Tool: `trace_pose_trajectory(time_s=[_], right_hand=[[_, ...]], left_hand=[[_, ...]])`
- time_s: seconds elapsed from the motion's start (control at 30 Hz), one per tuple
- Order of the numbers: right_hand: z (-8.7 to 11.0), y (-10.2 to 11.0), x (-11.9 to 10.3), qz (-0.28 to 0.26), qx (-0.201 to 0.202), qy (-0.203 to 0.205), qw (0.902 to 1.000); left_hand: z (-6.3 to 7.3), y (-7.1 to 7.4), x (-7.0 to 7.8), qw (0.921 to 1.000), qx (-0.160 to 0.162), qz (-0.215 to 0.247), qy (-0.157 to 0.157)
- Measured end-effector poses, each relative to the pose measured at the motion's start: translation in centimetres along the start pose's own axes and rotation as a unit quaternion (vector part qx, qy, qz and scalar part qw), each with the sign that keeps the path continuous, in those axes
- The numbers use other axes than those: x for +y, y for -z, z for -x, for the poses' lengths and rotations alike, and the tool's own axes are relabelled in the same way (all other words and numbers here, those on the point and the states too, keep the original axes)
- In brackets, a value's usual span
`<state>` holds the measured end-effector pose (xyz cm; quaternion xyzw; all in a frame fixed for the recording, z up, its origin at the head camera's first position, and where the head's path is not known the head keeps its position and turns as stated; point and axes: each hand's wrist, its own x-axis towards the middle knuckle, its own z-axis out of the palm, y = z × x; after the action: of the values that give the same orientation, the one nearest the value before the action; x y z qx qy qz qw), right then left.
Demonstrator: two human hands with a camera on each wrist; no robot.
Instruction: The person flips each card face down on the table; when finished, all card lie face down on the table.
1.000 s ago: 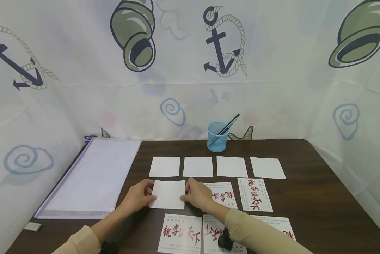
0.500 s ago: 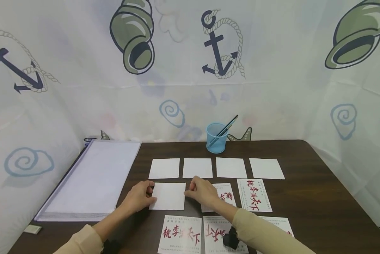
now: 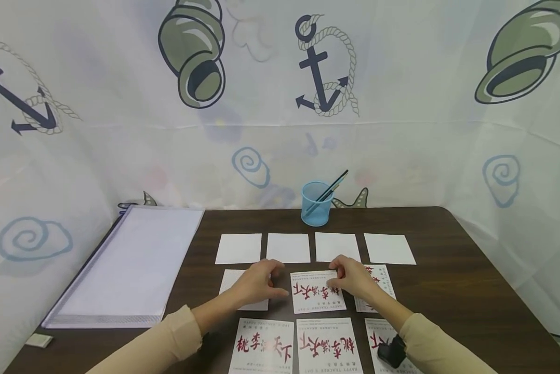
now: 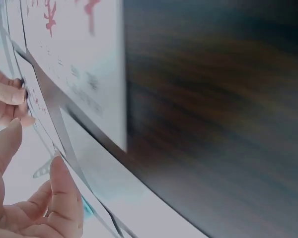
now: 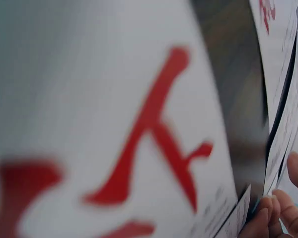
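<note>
In the head view my left hand (image 3: 257,283) hovers over the right part of a blank white card (image 3: 229,279), thumb and forefinger spread apart. Its fingertips point at the left edge of a card printed with red characters (image 3: 310,304). At that card's right side is my right hand (image 3: 355,279), its thumb and forefinger apart and overlapping the edge. The left wrist view shows the left hand (image 4: 39,198) with parted fingers and nothing between them. A second red-lettered card (image 3: 372,275) lies partly hidden behind the right hand.
Several blank cards (image 3: 288,248) form a back row. More printed cards (image 3: 329,358) lie in front, one partly under the right wrist's black camera (image 3: 392,352). A white-covered folder (image 3: 125,265) is at left, a blue pen cup (image 3: 315,213) at the back, a small white block (image 3: 39,340) front left.
Both hands have left the sides of the blank card and moved right to the neighbouring printed card. The blank card stays lying on the table. The view has shifted slightly.
</note>
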<state>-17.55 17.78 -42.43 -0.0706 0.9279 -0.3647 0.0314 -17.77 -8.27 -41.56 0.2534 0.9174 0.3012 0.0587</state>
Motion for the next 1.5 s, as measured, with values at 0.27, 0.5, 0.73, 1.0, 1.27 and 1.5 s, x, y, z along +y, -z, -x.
trace_pose_trajectory(time_s=[0.27,0.5,0.73,1.0,1.27,1.5], right_hand=[[0.1,0.4,0.4,0.055,-0.021,0.018,0.9981],[-0.2,0.7,0.2,0.084,-0.030,0.027,0.9957],[-0.2,0.9,0.1,0.086,-0.043,0.011,0.9953],[0.0,1.0,0.5,0.040,-0.023,0.013,0.9989],[0.0,1.3,0.7,-0.131,-0.027,0.014,0.9908],[-0.3,0.9,0.5,-0.232,0.005,-0.015,0.9726]], left_hand=[[-2.0,-1.6,1.0,0.9970,-0.025,-0.069,0.024],[-2.6,-1.7,1.6,0.9943,-0.042,-0.094,0.027],[-2.7,-1.8,1.8,0.9971,-0.047,-0.049,0.034],[-2.4,-2.2,1.6,0.9992,-0.033,0.021,0.001],[-2.9,-1.8,1.2,0.9786,0.014,0.203,0.033],[-3.4,-0.5,1.3,0.9255,0.009,0.369,0.086]])
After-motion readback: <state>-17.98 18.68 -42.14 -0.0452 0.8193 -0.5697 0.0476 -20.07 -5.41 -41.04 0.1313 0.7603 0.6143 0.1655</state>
